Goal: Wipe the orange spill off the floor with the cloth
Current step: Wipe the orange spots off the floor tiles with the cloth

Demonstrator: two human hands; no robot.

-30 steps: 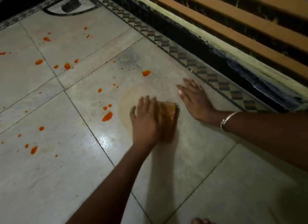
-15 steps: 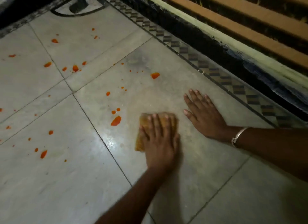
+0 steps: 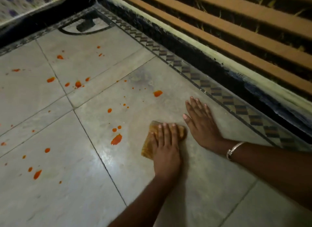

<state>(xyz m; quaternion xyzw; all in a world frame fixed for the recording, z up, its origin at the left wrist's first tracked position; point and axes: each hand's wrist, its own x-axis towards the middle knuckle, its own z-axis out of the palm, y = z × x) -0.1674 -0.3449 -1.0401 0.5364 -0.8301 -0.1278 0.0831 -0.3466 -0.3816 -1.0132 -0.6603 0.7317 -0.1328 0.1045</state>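
Observation:
Orange spill drops are scattered over the pale floor tiles; the largest blob (image 3: pixel 116 139) lies just left of the cloth, and another blob (image 3: pixel 157 93) sits farther out. The orange-stained folded cloth (image 3: pixel 147 143) lies flat on the floor. My left hand (image 3: pixel 166 149) presses down on the cloth with straight fingers and covers most of it. My right hand (image 3: pixel 200 123), with a silver bangle at the wrist, rests flat on the tile just right of the cloth, fingers spread.
A patterned tile border (image 3: pixel 219 95) and a dark skirting run along the right, with a slatted wooden frame (image 3: pixel 236 34) above. More orange drops (image 3: pixel 77 84) dot the tiles at left. A dark fitting (image 3: pixel 85 26) sits at the far corner.
My left hand has slid the cloth toward me and to the right, closer to my right hand. The faint orange smear has thinned. My right hand stays planted.

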